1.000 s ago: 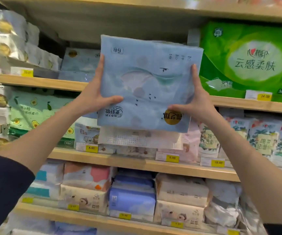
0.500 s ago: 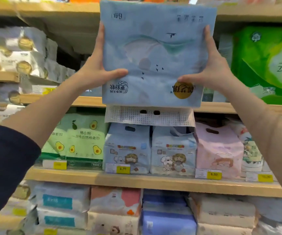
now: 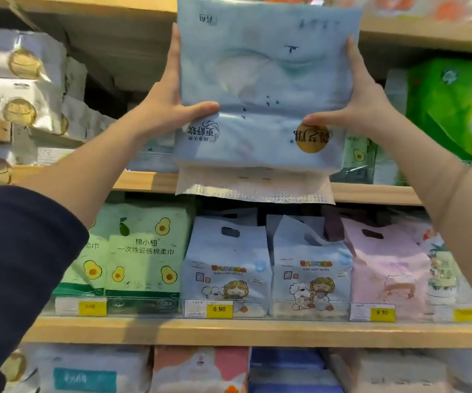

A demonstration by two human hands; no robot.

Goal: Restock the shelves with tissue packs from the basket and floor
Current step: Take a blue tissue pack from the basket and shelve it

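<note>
Tissue pack (image 3: 266, 80): pale blue, printed side facing the camera with its print upside down, raised in front of the upper shelf edge (image 3: 427, 32). A white perforated flap (image 3: 254, 185) hangs from its lower end, overlapping the middle shelf edge (image 3: 144, 181). Left hand (image 3: 169, 100): clamped on the pack's left side, thumb across the front. Right hand (image 3: 362, 100): clamped on the right side, thumb beside the gold seal (image 3: 311, 137). Below, the avocado-print packs (image 3: 144, 251) stand left of two blue baby-wipe bags (image 3: 226, 268) and a pink bag (image 3: 385, 268), behind yellow price tags (image 3: 219, 309). A green pack (image 3: 456, 109) sits at right.
</note>
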